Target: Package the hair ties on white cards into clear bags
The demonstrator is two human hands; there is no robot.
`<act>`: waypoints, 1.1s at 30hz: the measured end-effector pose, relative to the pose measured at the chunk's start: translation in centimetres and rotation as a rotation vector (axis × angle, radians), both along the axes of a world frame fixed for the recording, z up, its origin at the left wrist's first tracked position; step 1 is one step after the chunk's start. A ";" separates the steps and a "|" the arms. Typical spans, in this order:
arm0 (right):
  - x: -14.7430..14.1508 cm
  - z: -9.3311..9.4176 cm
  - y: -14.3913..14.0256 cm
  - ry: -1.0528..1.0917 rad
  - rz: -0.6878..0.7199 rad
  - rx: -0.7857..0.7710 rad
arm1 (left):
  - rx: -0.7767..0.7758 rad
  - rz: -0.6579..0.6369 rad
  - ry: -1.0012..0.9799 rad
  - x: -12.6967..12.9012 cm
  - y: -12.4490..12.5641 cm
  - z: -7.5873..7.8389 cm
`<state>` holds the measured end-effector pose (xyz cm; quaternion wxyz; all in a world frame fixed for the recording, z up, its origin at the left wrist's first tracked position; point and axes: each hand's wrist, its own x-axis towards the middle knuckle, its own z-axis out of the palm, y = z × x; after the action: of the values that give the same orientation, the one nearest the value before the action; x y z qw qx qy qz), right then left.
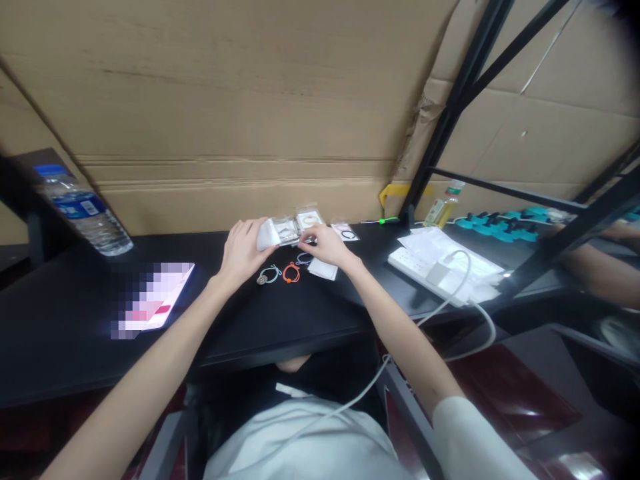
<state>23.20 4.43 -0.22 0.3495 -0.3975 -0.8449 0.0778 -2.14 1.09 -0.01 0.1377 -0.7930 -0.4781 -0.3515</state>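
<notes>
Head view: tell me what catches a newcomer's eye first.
Both hands meet at the middle of the black table: the left hand holds a small clear packet, the right hand touches it. Just before them lie an orange bracelet and a pale blue bracelet. A water bottle lies far left.

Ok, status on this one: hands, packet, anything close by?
Left hand holding clear packet. Right hand at the packet's edge, grip unclear. Orange bracelet and pale blue bracelet loose on black table.

Pixelated item (153, 297): blurred out, near left on the table; cannot tell what it is.
Packets (293, 229): contents too small to tell.
Cable (400, 347): near end hidden under table edge.
Bottle (83, 210): label unreadable.
</notes>
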 end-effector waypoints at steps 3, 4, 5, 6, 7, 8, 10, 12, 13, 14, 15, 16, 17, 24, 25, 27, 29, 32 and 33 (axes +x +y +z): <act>-0.2 -0.7 -0.1 -0.159 0.097 -0.055 | -0.004 0.001 -0.002 0.1 -0.1 0.1; -0.5 -1.0 -0.1 -0.189 0.106 -0.061 | -0.004 -0.005 -0.004 0.2 -0.1 0.1; -0.7 -1.3 -0.2 -0.210 0.104 -0.058 | -0.004 -0.010 -0.004 0.3 -0.2 0.1; -0.9 -1.6 -0.2 -0.224 0.099 -0.054 | -0.004 -0.014 -0.002 0.3 -0.2 0.1; -1.2 -1.8 -0.3 -0.231 0.098 -0.053 | -0.005 -0.015 0.001 0.4 -0.2 0.0; -1.3 -1.9 -0.3 -0.234 0.104 -0.059 | -0.007 -0.016 0.006 0.4 -0.2 0.0; -1.5 -1.9 -0.5 -0.226 0.139 -0.078 | -0.008 -0.018 0.016 0.4 -0.1 -0.1; -1.5 -1.4 -0.8 -0.191 0.205 -0.110 | -0.005 -0.021 0.024 0.3 -0.1 -0.2; -1.5 -1.0 -1.0 -0.157 0.246 -0.135 | -0.005 -0.021 0.026 0.2 0.0 -0.2; -1.4 -0.5 -1.3 -0.109 0.288 -0.168 | -0.007 -0.019 0.027 0.2 0.0 -0.2; -1.4 0.0 -1.6 -0.049 0.323 -0.211 | -0.012 -0.015 0.025 0.1 0.0 -0.1; -1.3 0.5 -2.0 0.017 0.356 -0.261 | -0.019 -0.013 0.025 0.1 -0.1 -0.1; -1.3 1.0 -2.3 0.088 0.381 -0.315 | -0.025 -0.010 0.025 0.0 -0.1 0.0; -1.3 1.7 -2.6 0.345 0.279 -0.295 | -0.012 0.020 0.057 0.0 0.1 -0.2; -1.2 1.7 -2.4 0.323 0.231 -0.238 | -0.011 0.029 0.069 0.0 0.1 -0.3; -1.1 1.5 -2.0 0.242 0.141 -0.125 | -0.014 0.046 0.094 0.1 0.1 -0.4; -1.0 1.4 -1.5 0.158 0.072 -0.030 | -0.024 0.057 0.117 0.2 0.0 -0.4; -1.0 1.1 -1.1 0.096 0.042 0.034 | -0.036 0.060 0.144 0.4 -0.2 -0.4; -1.0 1.0 -1.0 0.089 0.043 0.032 | -0.036 0.058 0.150 0.5 -0.2 -0.4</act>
<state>22.20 3.45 0.82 0.3914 -0.3695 -0.8380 0.0894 -1.69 0.89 -0.41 0.1690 -0.8053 -0.4955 -0.2784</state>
